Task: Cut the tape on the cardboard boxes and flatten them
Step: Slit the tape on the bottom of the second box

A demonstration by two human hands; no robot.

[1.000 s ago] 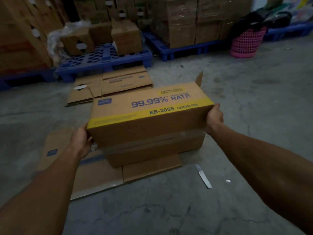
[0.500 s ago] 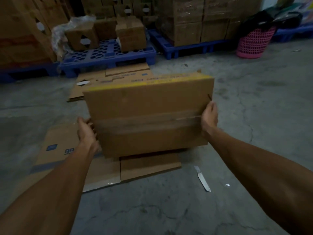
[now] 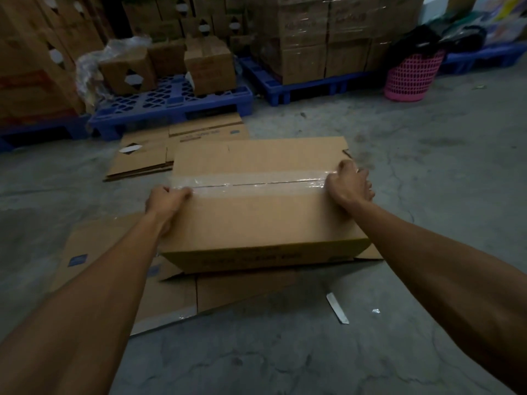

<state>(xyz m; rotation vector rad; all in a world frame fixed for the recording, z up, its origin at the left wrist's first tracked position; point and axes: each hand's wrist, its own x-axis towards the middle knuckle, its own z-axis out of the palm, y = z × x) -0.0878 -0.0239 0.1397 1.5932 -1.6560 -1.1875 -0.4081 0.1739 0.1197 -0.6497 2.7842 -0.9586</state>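
A brown cardboard box with a yellow band along its near side lies on flattened cardboard on the floor, taped face up. Clear tape runs along its centre seam. My left hand grips the box's left end at the tape, fingers curled over the edge. My right hand grips the right end the same way. A knife blade lies on the concrete to the right of the box, apart from both hands.
More flattened boxes lie beyond the box. Blue pallets carry stacked cartons at the back. A pink basket with dark cloth stands at the back right. Bare concrete floor spreads to the right.
The box was turned over from its printed side to its taped face and set down on the flattened cardboard. Both hands shifted from its sides to the ends of the tape seam.
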